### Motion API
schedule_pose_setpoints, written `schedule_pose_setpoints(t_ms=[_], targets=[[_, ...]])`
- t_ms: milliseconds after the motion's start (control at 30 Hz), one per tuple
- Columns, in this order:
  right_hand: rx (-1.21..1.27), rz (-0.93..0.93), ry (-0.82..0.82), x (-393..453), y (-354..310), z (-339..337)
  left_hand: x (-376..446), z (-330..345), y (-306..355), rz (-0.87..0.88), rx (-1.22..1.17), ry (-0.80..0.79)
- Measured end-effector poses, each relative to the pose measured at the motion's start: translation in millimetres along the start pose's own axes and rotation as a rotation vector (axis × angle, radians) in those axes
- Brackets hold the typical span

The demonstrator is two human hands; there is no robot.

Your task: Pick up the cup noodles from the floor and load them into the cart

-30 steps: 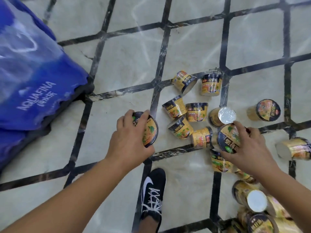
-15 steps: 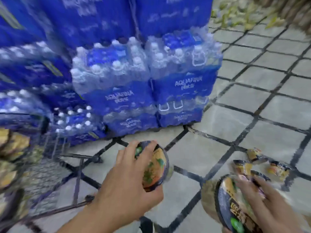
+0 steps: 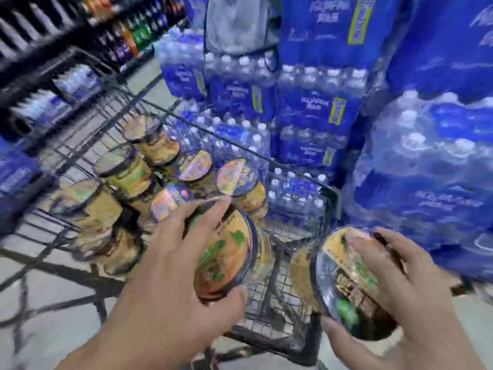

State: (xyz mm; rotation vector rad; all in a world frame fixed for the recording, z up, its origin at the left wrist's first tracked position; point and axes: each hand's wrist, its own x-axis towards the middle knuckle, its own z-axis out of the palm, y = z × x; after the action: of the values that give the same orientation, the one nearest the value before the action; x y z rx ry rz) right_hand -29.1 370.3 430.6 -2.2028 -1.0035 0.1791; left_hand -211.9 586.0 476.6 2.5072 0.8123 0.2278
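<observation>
My left hand grips a yellow cup noodle by its dark-rimmed lid, holding it over the near end of the black wire cart. My right hand grips a second cup noodle just right of the cart's near corner. Several cup noodles lie piled inside the cart, lids facing up and sideways. The picture is blurred by motion.
Stacked blue packs of bottled water stand right behind and to the right of the cart. Dark shelves with bottles run along the upper left. Pale tiled floor shows under and left of the cart.
The view swung from the floor tiles up and left to the cart. Both hands lifted their cup noodles off the floor and carried them to the cart.
</observation>
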Motion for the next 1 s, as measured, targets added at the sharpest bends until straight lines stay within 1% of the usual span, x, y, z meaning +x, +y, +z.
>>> schedule_pose_setpoints(t_ms=[33, 67, 100, 167, 233, 333, 467, 533, 600, 733, 833, 933, 1000], targets=[[-0.026, 0.005, -0.052, 9.8, -23.0, 27.6, 4.8, -15.7, -28.8, -0.011, 0.02, 0.038], [-0.051, -0.036, -0.044, 19.3, -36.7, 52.7, 7.7, -31.1, -54.2, -0.046, 0.039, 0.05], [0.004, -0.057, -0.098, 27.4, -52.5, 73.5, 9.4, -44.7, -75.7, -0.077, 0.038, 0.054], [0.042, -0.024, -0.162, 45.2, -77.6, 107.6, 16.6, -64.7, -110.4, -0.118, 0.042, 0.047], [-0.02, -0.098, -0.205, 54.5, -93.3, 135.8, 24.1, -79.2, -142.2, -0.139, 0.077, 0.046], [-0.037, -0.148, -0.306, 58.3, -110.4, 165.4, 23.6, -85.9, -173.6, -0.18, 0.103, -0.041], [-0.086, -0.19, -0.304, 44.7, -117.2, 177.6, 12.5, -71.4, -193.0, -0.223, 0.114, -0.208], [-0.119, -0.183, -0.33, 34.3, -113.7, 179.9, 11.2, -59.1, -196.8, -0.219, 0.146, -0.294], [-0.161, -0.136, -0.383, 25.2, -104.9, 185.5, 12.9, -45.7, -197.9, -0.194, 0.176, -0.356], [-0.176, 0.018, -0.537, 20.0, -91.5, 195.7, 26.0, -19.5, -199.1, -0.14, 0.298, -0.488], [-0.22, 0.109, -0.606, 25.6, -86.1, 202.8, 36.5, 0.8, -201.3, -0.102, 0.385, -0.601], [-0.26, 0.15, -0.647, 29.1, -78.0, 218.2, 46.7, 19.8, -203.6, -0.084, 0.46, -0.689], [-0.284, 0.143, -0.67, 31.5, -73.8, 229.9, 55.1, 34.7, -206.2, -0.083, 0.511, -0.76]])
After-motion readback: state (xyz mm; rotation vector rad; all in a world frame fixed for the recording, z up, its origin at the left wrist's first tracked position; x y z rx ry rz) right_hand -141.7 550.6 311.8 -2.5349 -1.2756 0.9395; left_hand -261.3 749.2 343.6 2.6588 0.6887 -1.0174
